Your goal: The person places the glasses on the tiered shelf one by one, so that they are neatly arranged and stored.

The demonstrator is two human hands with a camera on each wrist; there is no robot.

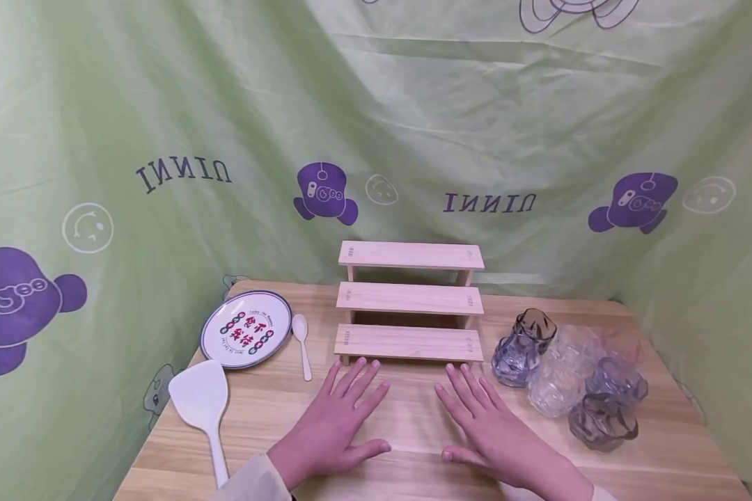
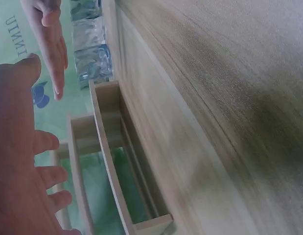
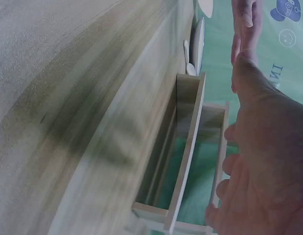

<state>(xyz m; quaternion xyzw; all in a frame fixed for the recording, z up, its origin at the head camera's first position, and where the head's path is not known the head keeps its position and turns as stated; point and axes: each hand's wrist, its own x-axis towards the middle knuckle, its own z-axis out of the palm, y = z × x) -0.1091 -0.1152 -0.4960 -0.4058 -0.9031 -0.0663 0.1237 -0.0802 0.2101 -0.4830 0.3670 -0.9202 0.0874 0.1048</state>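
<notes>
My left hand (image 1: 329,428) is held palm down above the tabletop, fingers spread and holding nothing. Opposite it, my right hand (image 1: 498,438) has the same flat, spread pose and is bare too. Just beyond the fingertips of both stands a three-tier wooden step rack (image 1: 409,342), its shelves bare. The wrist views show a gap between each palm and the wood. A white spatula (image 1: 200,396) lies left of my left hand. To the right of my right hand sit several faceted glass cups (image 1: 555,390), clear, bluish and smoky grey, grouped close together.
At the back left, a white plate (image 1: 246,330) with a blue rim and red lettering lies beside a small white spoon (image 1: 302,346). A green printed curtain (image 1: 407,125) encloses the wooden table (image 1: 413,410) at the back and both sides.
</notes>
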